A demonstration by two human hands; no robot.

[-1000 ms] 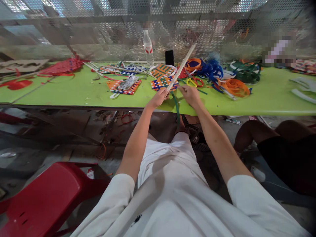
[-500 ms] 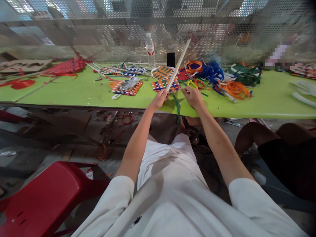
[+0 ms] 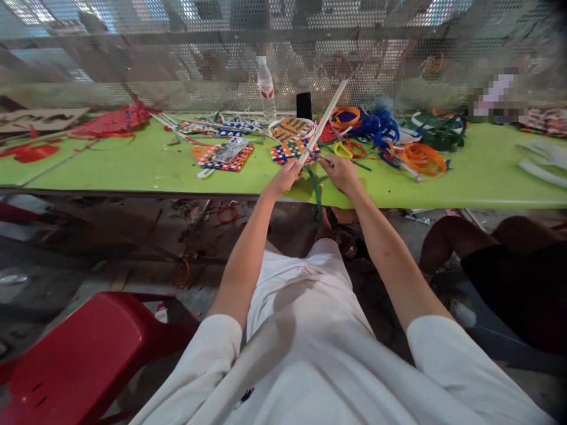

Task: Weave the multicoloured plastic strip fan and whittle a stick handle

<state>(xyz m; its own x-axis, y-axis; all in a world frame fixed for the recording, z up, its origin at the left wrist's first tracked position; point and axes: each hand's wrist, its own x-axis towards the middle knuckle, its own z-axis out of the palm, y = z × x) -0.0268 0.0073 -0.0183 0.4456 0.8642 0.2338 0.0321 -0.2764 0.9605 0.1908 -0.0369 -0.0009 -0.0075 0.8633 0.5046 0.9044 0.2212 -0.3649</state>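
Ideally, the left hand (image 3: 284, 179), gripping the pale strip (image 3: 326, 118) at frame centre, braces it firmly. The right hand (image 3: 344, 173), curled closed, contents unclear, should press lightly.

Visibility limited at both hands and outer edges.
The left hand (image 3: 286, 178) conceals the lower end of the pale strip (image 3: 328, 117), which covers part of the woven piece (image 3: 282, 153). The slim dark item (image 3: 326, 160) at the right hand (image 3: 344, 175) is too small to identify. Pixelation masks the bottle (image 3: 266, 88) top. The red chair (image 3: 88, 354) and neighbouring person (image 3: 500, 271) are cut off; detail behind the mesh screen (image 3: 177, 59) is blurred.
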